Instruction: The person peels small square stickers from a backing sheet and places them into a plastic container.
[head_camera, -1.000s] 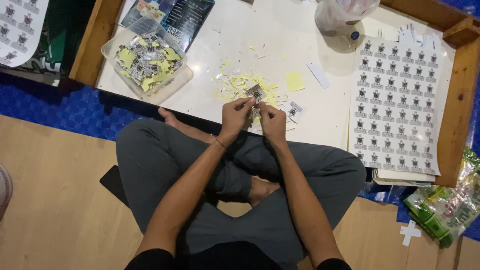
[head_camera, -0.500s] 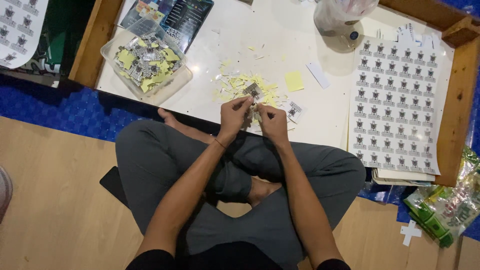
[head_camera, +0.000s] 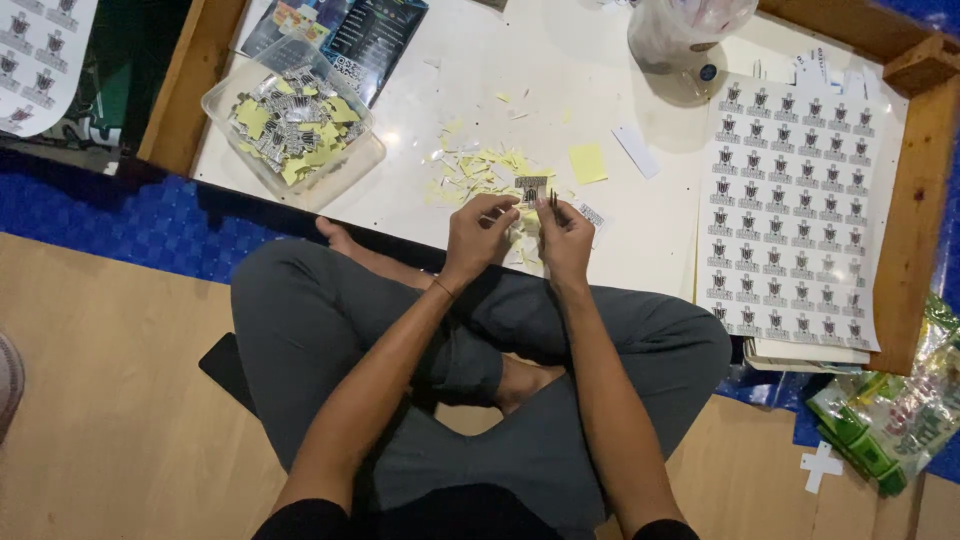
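My left hand (head_camera: 480, 235) pinches a small black-and-white sticker (head_camera: 530, 188) by its lower edge, just above the near edge of the low white table (head_camera: 420, 190). My right hand (head_camera: 565, 240) is beside it and grips a thin dark tool (head_camera: 552, 200), likely small scissors, with its tip up next to the sticker. Yellow paper scraps (head_camera: 480, 170) lie on the table just beyond both hands. I sit cross-legged in grey trousers with my knees under the table edge.
A clear plastic tub (head_camera: 293, 125) of cut stickers and yellow backing stands at the table's left. A large sticker sheet (head_camera: 790, 200) lies at the right, a plastic jar (head_camera: 685, 35) at the back. A wooden frame (head_camera: 915, 210) rims the table. Green packets (head_camera: 890, 415) lie on the floor.
Both hands stay at the same spot over the scraps. The sticker now stands clearer above my left fingertips and the fingers have shifted slightly.
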